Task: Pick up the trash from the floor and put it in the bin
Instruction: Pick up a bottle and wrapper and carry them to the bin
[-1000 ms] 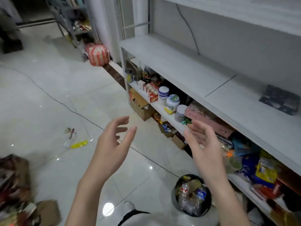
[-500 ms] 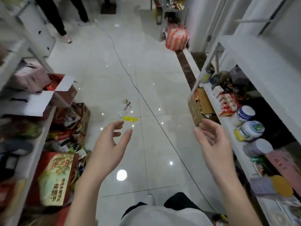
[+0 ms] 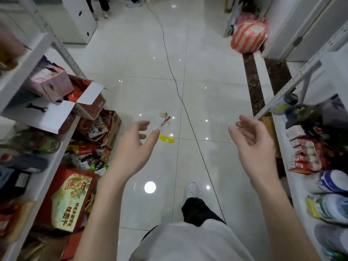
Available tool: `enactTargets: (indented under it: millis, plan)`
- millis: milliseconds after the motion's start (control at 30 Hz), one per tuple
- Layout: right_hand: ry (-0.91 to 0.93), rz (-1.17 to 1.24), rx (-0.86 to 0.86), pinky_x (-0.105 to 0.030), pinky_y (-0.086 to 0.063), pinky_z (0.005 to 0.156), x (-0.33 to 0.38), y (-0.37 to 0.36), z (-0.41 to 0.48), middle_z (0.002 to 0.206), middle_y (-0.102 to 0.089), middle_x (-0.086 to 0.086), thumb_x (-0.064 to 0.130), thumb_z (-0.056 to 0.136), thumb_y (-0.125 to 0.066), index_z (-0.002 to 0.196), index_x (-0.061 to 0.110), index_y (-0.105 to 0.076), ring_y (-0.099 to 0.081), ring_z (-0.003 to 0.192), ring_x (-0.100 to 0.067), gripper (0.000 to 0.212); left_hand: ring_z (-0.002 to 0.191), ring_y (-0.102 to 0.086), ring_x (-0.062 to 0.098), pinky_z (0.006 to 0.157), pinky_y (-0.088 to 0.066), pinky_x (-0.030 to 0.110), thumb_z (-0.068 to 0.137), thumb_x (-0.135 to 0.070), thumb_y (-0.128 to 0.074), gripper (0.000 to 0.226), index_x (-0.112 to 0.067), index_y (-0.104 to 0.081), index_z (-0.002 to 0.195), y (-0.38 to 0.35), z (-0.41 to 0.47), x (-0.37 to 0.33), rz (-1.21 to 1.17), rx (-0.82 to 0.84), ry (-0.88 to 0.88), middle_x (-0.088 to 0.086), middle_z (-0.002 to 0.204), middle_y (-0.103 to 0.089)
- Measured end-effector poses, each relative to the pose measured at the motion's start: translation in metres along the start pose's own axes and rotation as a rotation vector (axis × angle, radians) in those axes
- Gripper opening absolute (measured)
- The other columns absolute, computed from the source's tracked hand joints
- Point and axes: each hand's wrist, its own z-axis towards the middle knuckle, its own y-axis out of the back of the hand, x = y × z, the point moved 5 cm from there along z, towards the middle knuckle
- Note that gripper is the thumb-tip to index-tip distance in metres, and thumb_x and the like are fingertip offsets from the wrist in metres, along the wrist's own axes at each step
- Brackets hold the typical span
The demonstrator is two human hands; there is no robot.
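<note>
one head camera, looking down an aisle

there is a single view, worn on the person's head and aimed forward and steeply down. it is a wide-angle lens, so the shelves (image 3: 47,44) at the left and right edges bow outward. the floor (image 3: 207,91) runs away from the camera up the middle of the frame, with the person's own torso and one shoe (image 3: 192,189) at the bottom edge, right beneath the lens. both forearms reach up into the frame from below, close to the camera. the far end of the aisle sits at the top edge.
</note>
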Motion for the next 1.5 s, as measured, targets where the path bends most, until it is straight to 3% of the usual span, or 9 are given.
enactTargets:
  millis: [300, 533, 700, 967, 1100, 1233, 1400, 1500]
  plan:
    - [-0.010, -0.009, 0.101, -0.037, -0.049, 0.106, 0.016, -0.041, 0.152, 0.121, -0.064, 0.014, 0.035, 0.093, -0.070, 0.128, 0.031, -0.058, -0.061, 0.114, -0.002, 0.038, 0.113, -0.055, 0.003, 0.080, -0.040, 0.014, 0.095, -0.053, -0.054, 0.052, -0.028, -0.047, 0.140, -0.022, 0.106, -0.035, 0.018, -0.023, 0.041, -0.013, 0.133, -0.053]
    - [-0.051, -0.039, 0.184, -0.040, -0.050, 0.105, 0.016, -0.114, 0.226, 0.123, -0.064, 0.010, 0.035, 0.093, -0.070, 0.128, 0.029, -0.059, -0.062, 0.113, -0.005, 0.037, 0.114, -0.054, 0.002, 0.080, -0.038, 0.013, 0.094, -0.054, -0.054, 0.051, -0.031, -0.047, 0.139, -0.016, 0.188, -0.006, 0.007, -0.022, 0.149, -0.012, 0.134, -0.052]
    - [-0.074, -0.099, 0.207, -0.041, -0.050, 0.104, 0.024, -0.182, 0.290, 0.124, -0.063, 0.010, 0.035, 0.093, -0.070, 0.127, 0.029, -0.059, -0.061, 0.112, -0.004, 0.036, 0.114, -0.054, 0.005, 0.085, -0.041, 0.022, 0.094, -0.051, -0.055, 0.051, -0.029, -0.048, 0.139, 0.000, 0.274, 0.019, -0.040, -0.019, 0.207, -0.011, 0.135, -0.053]
    - [-0.099, -0.175, 0.229, -0.033, -0.049, 0.103, 0.022, -0.284, 0.390, 0.124, -0.062, 0.013, 0.036, 0.094, -0.067, 0.129, 0.031, -0.057, -0.058, 0.112, 0.002, 0.036, 0.114, -0.055, 0.005, 0.080, -0.040, 0.015, 0.095, -0.051, -0.054, 0.052, -0.027, -0.047, 0.140, 0.011, 0.410, 0.060, -0.040, 0.024, 0.231, -0.012, 0.134, -0.053]
    - [-0.137, -0.185, 0.228, -0.033, -0.049, 0.102, -0.011, -0.329, 0.432, 0.123, -0.062, 0.014, 0.036, 0.094, -0.067, 0.128, 0.032, -0.057, -0.059, 0.111, 0.002, 0.036, 0.113, -0.055, 0.005, 0.087, -0.043, 0.024, 0.095, -0.052, -0.053, 0.052, -0.026, -0.048, 0.140, -0.007, 0.463, 0.091, -0.005, 0.048, 0.241, -0.012, 0.133, -0.053]
    - [-0.172, -0.183, 0.248, -0.033, -0.050, 0.102, -0.065, -0.370, 0.466, 0.122, -0.063, 0.014, 0.035, 0.095, -0.067, 0.129, 0.029, -0.058, -0.059, 0.111, 0.001, 0.036, 0.112, -0.056, 0.005, 0.086, -0.043, 0.023, 0.094, -0.052, -0.053, 0.051, -0.027, -0.049, 0.138, -0.043, 0.507, 0.134, 0.007, 0.067, 0.261, -0.012, 0.133, -0.053]
    - [-0.158, -0.222, 0.293, -0.032, -0.050, 0.102, -0.173, -0.431, 0.515, 0.123, -0.063, 0.014, 0.036, 0.094, -0.068, 0.130, 0.029, -0.058, -0.060, 0.111, 0.001, 0.038, 0.112, -0.055, 0.003, 0.081, -0.040, 0.014, 0.095, -0.049, -0.055, 0.048, -0.027, -0.050, 0.137, -0.110, 0.572, 0.226, 0.020, 0.050, 0.289, -0.011, 0.132, -0.053]
    - [-0.138, -0.254, 0.297, -0.031, -0.051, 0.100, -0.253, -0.467, 0.546, 0.122, -0.063, 0.014, 0.038, 0.093, -0.068, 0.129, 0.030, -0.059, -0.061, 0.110, 0.001, 0.038, 0.112, -0.055, 0.004, 0.084, -0.039, 0.016, 0.095, -0.047, -0.055, 0.048, -0.026, -0.049, 0.138, -0.157, 0.610, 0.292, 0.087, 0.033, 0.275, -0.009, 0.134, -0.052]
